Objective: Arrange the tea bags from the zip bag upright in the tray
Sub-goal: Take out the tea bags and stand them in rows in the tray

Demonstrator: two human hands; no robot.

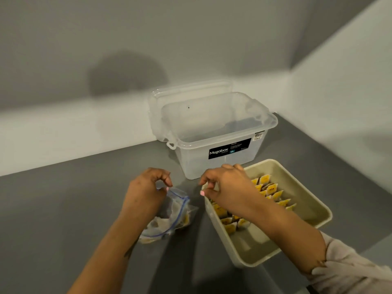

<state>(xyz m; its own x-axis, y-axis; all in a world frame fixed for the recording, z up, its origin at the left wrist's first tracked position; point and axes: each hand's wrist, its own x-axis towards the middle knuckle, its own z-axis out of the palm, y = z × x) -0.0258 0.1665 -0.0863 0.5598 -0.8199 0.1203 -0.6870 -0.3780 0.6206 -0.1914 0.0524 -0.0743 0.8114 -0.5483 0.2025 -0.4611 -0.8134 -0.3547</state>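
We're at the grey counter (63, 209), both hands over it. Our left hand (146, 189) has its fingers curled, thumb and forefinger pinching the top edge of the zip bag (169, 217) at its blue seal strip; the bag lies crumpled on the counter under and just right of that hand, and a few tea bags show through the plastic. Our right hand (224, 187) hovers over the near-left corner of the beige tray (307, 200), fingers curled in, thumb and forefinger close together; we can't tell if anything is pinched between them. The tray sits under and to the right of the right hand. The tea bags (273, 192) in it stand upright in rows, yellow tags up, partly hidden by our right forearm. Beyond both hands is a clear plastic storage box (216, 132), its lid (191, 92) propped behind it against the wall. A light sleeve (350, 266) covers our right upper arm.
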